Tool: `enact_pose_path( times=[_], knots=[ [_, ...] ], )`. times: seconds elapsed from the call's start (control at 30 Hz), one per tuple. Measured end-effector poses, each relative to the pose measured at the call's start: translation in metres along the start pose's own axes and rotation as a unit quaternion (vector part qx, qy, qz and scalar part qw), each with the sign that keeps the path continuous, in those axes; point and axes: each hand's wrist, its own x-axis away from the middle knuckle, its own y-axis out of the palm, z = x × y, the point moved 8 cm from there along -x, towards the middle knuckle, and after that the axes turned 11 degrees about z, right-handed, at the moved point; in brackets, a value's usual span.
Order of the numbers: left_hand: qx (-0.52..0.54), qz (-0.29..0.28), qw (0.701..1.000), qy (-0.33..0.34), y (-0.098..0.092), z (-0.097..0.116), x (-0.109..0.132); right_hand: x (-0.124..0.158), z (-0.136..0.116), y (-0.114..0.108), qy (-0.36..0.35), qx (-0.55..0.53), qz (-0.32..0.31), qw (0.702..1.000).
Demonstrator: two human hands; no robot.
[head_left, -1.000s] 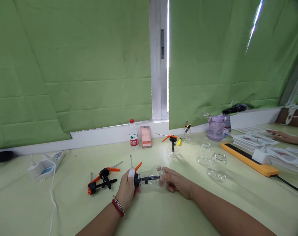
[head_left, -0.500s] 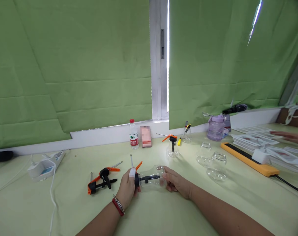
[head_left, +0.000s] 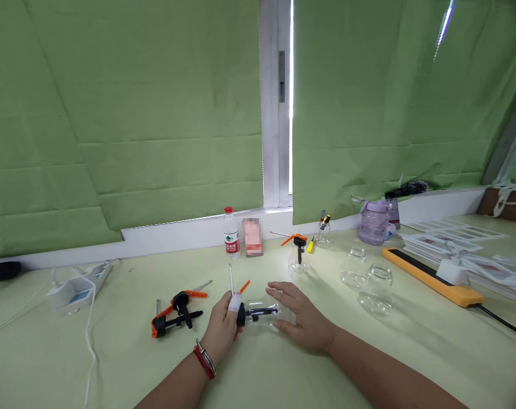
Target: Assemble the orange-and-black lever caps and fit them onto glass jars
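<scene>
My left hand (head_left: 223, 319) is closed around the black cap of a pump head, whose thin metal spout (head_left: 231, 279) and orange lever (head_left: 244, 286) stick up past the wrapped thumb. A clear bottle (head_left: 261, 313) lies sideways on that cap, with the black pump tube (head_left: 264, 311) inside it. At the bottle's base, my right hand (head_left: 302, 318) has its fingers spread and thumb apart; whether it touches the bottle I cannot tell. Left of my left hand lie two loose pump heads (head_left: 181, 301) with orange levers.
A clear bottle with a pump head (head_left: 299, 241) stands farther back. Two clear bottles (head_left: 376, 289) stand at the right, near an orange power strip (head_left: 432, 277). A water bottle (head_left: 231, 236), a purple jug (head_left: 373, 222) and a white power strip (head_left: 81, 287) with cables are also on the table.
My right hand has loosened from the bottle's base and its fingers have spread. My left hand and the bottle have shifted slightly right. Another person's hand at the far right has left view.
</scene>
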Motion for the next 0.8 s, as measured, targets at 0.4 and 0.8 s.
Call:
enact_pose_path(
  times=[0.4, 0.8],
  knots=[
    [0.011, -0.09, 0.99, 0.109, 0.016, 0.028, 0.02, -0.001, 0.034, 0.002, 0.133, 0.016, 0.018, 0.991],
    [-0.094, -0.089, 0.981, 0.147, 0.016, 0.015, 0.015, 0.002, 0.052, -0.003, 0.209, -0.013, 0.028, 0.977]
  ],
)
